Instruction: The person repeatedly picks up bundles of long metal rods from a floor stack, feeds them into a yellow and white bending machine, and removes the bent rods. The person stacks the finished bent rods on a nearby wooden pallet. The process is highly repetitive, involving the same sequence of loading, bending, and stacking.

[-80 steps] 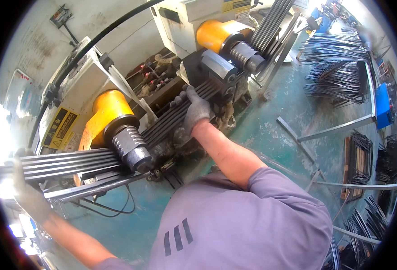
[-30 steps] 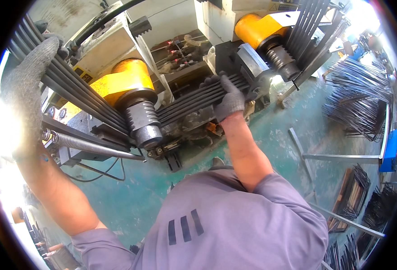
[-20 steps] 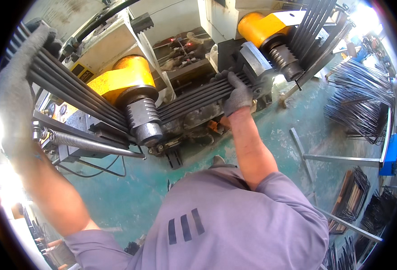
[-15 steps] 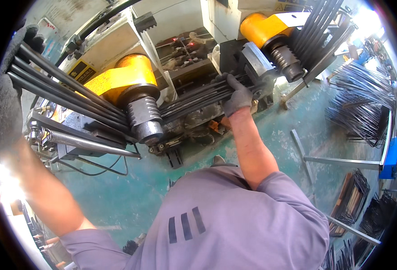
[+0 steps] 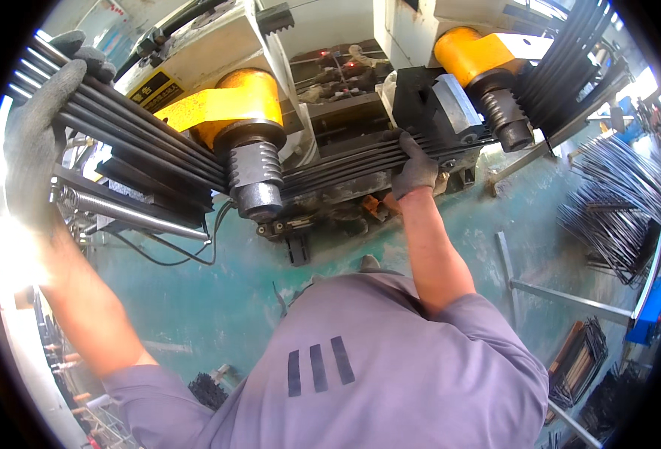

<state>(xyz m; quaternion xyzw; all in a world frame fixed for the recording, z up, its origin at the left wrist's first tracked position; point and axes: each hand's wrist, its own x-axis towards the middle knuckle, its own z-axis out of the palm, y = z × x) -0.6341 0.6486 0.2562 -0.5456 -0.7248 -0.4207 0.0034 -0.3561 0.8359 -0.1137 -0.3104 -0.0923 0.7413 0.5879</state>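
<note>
A bundle of dark metal rods (image 5: pixel 345 159) lies across the bending machine, its left part (image 5: pixel 143 135) slanting up to the left and its right part (image 5: pixel 562 63) rising on the far right. My left hand (image 5: pixel 38 123), in a grey glove, is wrapped round the left part near its tips, which stick out past the fingers. My gloved right hand (image 5: pixel 416 166) is closed over the middle stretch, thumb on top and fingertips hidden. Ridged steel rollers (image 5: pixel 256 176) on yellow arms (image 5: pixel 233 101) stand against the rods at both bends.
A steel block (image 5: pixel 454 105) sits behind the rods, right of my right hand. Below the left rods runs a coil spring (image 5: pixel 121 213). Piles of thin rods (image 5: pixel 615 202) rest on a metal frame (image 5: pixel 570 297) at right. The floor (image 5: pixel 196 299) is green.
The view has shifted, so the machine appears further right. My left hand now shows further in, with rod tips visible beyond it. My right hand stays on the middle rods.
</note>
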